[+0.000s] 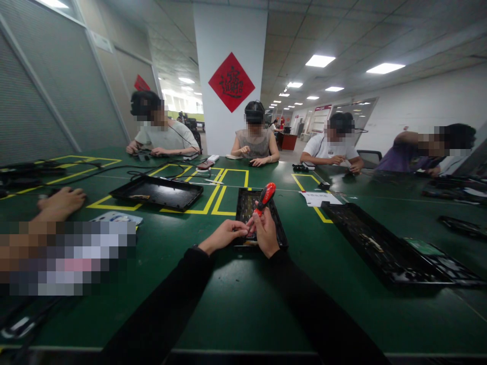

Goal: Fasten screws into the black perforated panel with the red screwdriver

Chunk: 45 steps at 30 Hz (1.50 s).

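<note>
My right hand (268, 232) is closed around a screwdriver (266, 196) with a red and black handle. The handle points up and away, while its shaft is mostly hidden by my fingers. My left hand (225, 235) comes in from the left, thumb and fingertips pinched together close to the screwdriver's lower end. What that pinch holds is too small to make out. Beneath both hands lies a black plastic tray-like housing (243, 203) with raised walls and some parts inside. My hands cover much of its middle and near end.
A larger black shell (163, 192) lies left, and a long black shell (380, 243) right, beside a green circuit board (424, 247). A paper sheet (321, 199) lies nearby. A co-worker's hand (63, 203) rests at the left; several people sit across the green table (243, 304).
</note>
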Each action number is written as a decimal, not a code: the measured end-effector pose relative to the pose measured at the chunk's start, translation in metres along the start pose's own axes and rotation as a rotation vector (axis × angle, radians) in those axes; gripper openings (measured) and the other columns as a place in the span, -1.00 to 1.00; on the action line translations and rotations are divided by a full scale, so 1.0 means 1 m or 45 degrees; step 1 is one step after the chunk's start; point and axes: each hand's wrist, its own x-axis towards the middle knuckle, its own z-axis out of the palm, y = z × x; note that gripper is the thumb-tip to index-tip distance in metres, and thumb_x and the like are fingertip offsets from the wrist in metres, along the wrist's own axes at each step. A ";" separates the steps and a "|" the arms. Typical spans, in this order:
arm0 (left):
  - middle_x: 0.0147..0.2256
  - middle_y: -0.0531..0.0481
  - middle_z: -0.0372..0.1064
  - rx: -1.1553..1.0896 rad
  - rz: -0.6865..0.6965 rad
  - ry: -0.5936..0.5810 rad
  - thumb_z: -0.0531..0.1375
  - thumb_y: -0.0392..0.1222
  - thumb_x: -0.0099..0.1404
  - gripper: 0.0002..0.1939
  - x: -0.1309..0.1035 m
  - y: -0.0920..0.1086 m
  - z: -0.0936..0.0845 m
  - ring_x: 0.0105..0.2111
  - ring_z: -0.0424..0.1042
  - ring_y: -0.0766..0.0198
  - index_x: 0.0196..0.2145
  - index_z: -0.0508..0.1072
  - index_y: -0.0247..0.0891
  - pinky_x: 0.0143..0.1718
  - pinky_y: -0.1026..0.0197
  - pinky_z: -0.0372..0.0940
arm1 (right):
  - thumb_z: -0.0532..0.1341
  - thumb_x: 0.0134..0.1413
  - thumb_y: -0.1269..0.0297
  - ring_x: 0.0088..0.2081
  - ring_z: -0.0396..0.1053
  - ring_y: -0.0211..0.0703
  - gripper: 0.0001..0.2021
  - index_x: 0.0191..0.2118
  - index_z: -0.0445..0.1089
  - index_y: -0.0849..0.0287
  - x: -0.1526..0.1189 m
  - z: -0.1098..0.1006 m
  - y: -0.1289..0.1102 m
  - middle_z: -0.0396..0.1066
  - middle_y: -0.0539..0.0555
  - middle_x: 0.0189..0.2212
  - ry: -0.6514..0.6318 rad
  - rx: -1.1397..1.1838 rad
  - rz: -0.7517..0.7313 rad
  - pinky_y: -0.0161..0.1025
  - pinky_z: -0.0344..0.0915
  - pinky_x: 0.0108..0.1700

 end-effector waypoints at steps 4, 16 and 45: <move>-0.43 -0.02 0.42 -0.049 -0.001 0.030 0.17 -0.11 0.10 -0.76 -0.001 0.001 0.003 -0.42 0.32 0.33 -0.41 0.47 -0.39 -0.30 0.29 0.17 | 0.01 0.14 0.16 -0.62 0.27 -0.36 -0.72 -0.06 0.15 0.16 0.000 0.000 -0.002 0.34 -0.06 -0.55 0.000 -0.037 -0.021 -0.42 0.24 -0.56; -0.49 0.05 0.31 -0.090 -0.014 0.071 0.23 -0.13 0.03 -0.78 0.000 0.004 0.005 -0.47 0.26 0.39 -0.47 0.37 -0.37 -0.37 0.32 0.15 | 0.01 0.14 0.16 -0.58 0.30 -0.35 -0.73 -0.10 0.18 0.18 0.000 0.000 -0.005 0.34 -0.05 -0.56 0.008 -0.075 -0.034 -0.41 0.26 -0.50; -0.44 0.01 0.37 -0.035 0.001 -0.004 0.19 -0.11 0.07 -0.77 -0.001 0.008 0.001 -0.41 0.29 0.33 -0.42 0.44 -0.37 -0.29 0.28 0.17 | -0.03 0.17 0.17 -0.60 0.26 -0.36 -0.77 -0.13 0.16 0.17 -0.001 0.001 -0.008 0.32 -0.07 -0.56 0.012 -0.085 -0.030 -0.41 0.24 -0.52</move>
